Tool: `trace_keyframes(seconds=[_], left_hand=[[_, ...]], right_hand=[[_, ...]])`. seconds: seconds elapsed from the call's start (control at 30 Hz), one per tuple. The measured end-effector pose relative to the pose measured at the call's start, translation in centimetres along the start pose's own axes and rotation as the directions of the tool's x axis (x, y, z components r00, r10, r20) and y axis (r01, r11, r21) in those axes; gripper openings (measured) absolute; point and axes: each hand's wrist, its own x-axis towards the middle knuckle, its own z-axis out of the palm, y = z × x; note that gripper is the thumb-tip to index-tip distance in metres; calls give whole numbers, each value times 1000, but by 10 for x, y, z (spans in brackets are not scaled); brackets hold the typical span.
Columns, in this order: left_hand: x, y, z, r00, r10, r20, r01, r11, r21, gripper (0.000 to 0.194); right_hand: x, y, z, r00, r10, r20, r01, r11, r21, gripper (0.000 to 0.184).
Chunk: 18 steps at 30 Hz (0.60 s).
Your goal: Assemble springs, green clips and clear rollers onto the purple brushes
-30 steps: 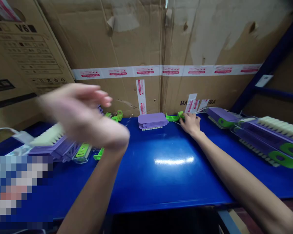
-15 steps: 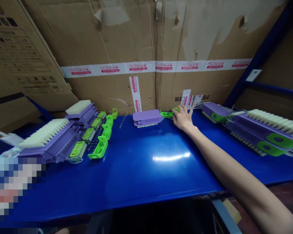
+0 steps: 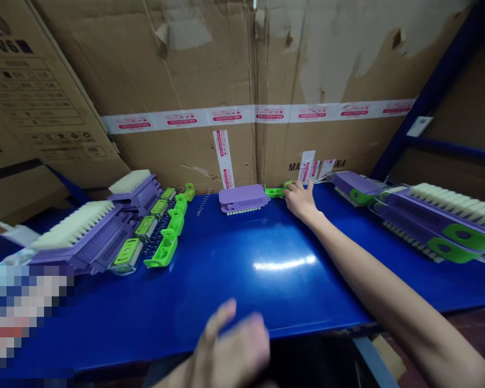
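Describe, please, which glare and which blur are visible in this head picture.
Head view: a streak of glare lies on the blue tabletop; the left hand, near the bottom edge, is motion-blurred; the right hand looks fairly sharp; coarse pixels mask the lower-left corner.

Left of the right grip [image 3: 301, 200], the brush [image 3: 243, 196] is showing purple and the slim piece [image 3: 274, 192] bright green. The tabletop [image 3: 210, 253] is gleaming blue.

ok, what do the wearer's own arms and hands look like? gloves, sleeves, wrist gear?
Bare right hand and slim, bare right forearm: no glove, sleeve, watch, cable or marking visible. Ungloved left hand is motion-blurred, so small items like rings can't be ruled out.
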Motion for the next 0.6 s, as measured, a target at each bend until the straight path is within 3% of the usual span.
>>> trace_keyframes(seconds=[0.07,0.17,0.27,0.43,0.6], left_hand=[[58,-7,-4,998,22,-60,-22,1000,1,56],[136,-31,-14,987,-1,-158,16,995,97,47],[187,-66,-15,982,-49,-180,92,968,234,42],[218,-110,0,989,-106,-104,138,913,384,42],[216,-103,8,987,-112,-117,157,834,529,44]], right_hand=[[1,0,-1,1000,-1,-7,1,1000,6,38],[2,-3,-3,1000,-2,-21,2,999,33,39],[5,-7,-6,995,73,-62,-66,992,107,39],[9,-14,-11,966,204,-160,-155,949,276,41],[11,-18,-20,889,340,-308,-189,883,430,49]])
